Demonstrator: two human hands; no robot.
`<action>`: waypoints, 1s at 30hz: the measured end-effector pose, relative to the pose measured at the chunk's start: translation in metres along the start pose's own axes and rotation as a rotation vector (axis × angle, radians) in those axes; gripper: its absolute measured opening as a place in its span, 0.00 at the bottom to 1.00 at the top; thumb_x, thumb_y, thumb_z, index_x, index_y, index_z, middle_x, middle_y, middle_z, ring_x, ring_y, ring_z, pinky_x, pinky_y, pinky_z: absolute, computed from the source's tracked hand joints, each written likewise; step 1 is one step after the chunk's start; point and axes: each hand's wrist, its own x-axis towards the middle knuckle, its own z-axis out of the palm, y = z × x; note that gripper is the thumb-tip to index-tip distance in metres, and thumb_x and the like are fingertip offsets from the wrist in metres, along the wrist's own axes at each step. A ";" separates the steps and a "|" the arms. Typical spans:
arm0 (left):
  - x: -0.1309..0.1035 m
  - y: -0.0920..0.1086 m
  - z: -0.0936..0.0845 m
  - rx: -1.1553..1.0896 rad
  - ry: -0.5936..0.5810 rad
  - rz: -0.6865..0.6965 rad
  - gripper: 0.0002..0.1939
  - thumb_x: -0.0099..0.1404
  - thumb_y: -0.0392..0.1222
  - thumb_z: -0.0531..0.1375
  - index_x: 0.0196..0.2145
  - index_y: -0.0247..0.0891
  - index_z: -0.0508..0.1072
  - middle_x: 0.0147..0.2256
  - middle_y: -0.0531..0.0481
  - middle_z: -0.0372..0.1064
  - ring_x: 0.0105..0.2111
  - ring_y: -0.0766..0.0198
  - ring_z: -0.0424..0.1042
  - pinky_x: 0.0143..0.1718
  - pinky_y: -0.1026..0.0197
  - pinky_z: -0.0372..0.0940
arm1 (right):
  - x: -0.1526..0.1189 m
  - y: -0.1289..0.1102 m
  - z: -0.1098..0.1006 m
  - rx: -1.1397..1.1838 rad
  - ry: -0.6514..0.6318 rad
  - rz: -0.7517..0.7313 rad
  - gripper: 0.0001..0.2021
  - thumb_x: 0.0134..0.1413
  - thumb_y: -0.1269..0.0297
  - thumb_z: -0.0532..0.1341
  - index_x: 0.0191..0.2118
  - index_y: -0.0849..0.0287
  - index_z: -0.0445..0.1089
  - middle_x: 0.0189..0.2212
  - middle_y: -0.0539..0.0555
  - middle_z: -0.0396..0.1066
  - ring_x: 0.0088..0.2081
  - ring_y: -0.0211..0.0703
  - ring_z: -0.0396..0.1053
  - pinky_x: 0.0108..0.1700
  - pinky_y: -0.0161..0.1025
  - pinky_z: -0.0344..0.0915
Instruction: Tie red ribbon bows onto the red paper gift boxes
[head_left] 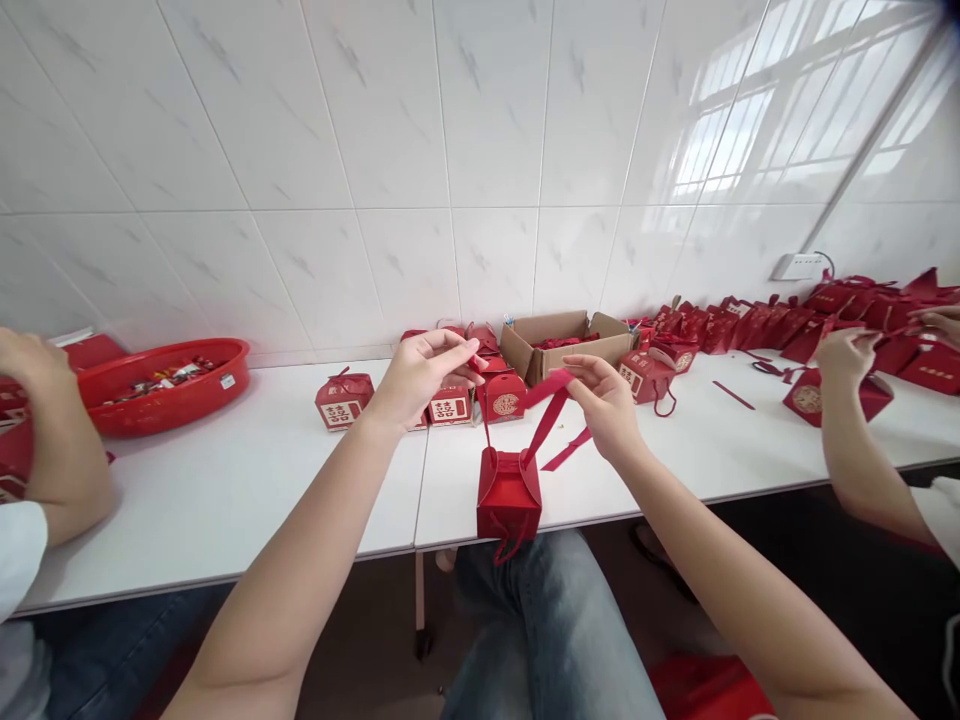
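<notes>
A small red gift box [510, 508] sits at the table's front edge, right before me, with a cord handle hanging down its near side. A red ribbon [547, 425] rises from the top of the box in two lengths. My left hand [433, 372], up and to the left of the box, pinches one end between thumb and fingers. Up to the right, my right hand [602, 400] grips the other length, whose loose tail hangs below the fingers. Behind the ribbon stand several red boxes with gold and white prints [450, 407].
An open cardboard carton [566, 335] holding red items stands against the tiled wall. To the left, a red basin [169, 385] contains small wrapped pieces. Many red boxes [720, 322] line the right. Other people's arms [71, 430] [851, 430] work on both sides.
</notes>
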 end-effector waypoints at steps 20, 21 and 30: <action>0.015 -0.016 -0.013 0.094 0.076 0.053 0.11 0.49 0.42 0.69 0.29 0.34 0.75 0.29 0.46 0.75 0.23 0.63 0.74 0.28 0.61 0.69 | 0.042 -0.010 0.016 0.080 -0.104 0.072 0.16 0.47 0.50 0.64 0.35 0.57 0.76 0.32 0.52 0.75 0.37 0.44 0.72 0.40 0.43 0.71; 0.015 -0.017 -0.012 0.136 0.099 0.082 0.10 0.50 0.43 0.68 0.29 0.35 0.75 0.29 0.47 0.75 0.20 0.65 0.72 0.25 0.62 0.67 | 0.041 -0.010 0.017 0.075 -0.106 0.070 0.16 0.47 0.50 0.64 0.35 0.57 0.76 0.32 0.52 0.75 0.36 0.44 0.72 0.40 0.43 0.71; 0.023 -0.023 -0.005 0.134 0.306 0.202 0.14 0.48 0.41 0.69 0.31 0.38 0.70 0.30 0.50 0.75 0.27 0.67 0.72 0.28 0.67 0.64 | 0.039 -0.009 0.020 0.029 -0.121 0.019 0.15 0.49 0.50 0.62 0.35 0.57 0.73 0.31 0.52 0.75 0.33 0.42 0.73 0.37 0.40 0.71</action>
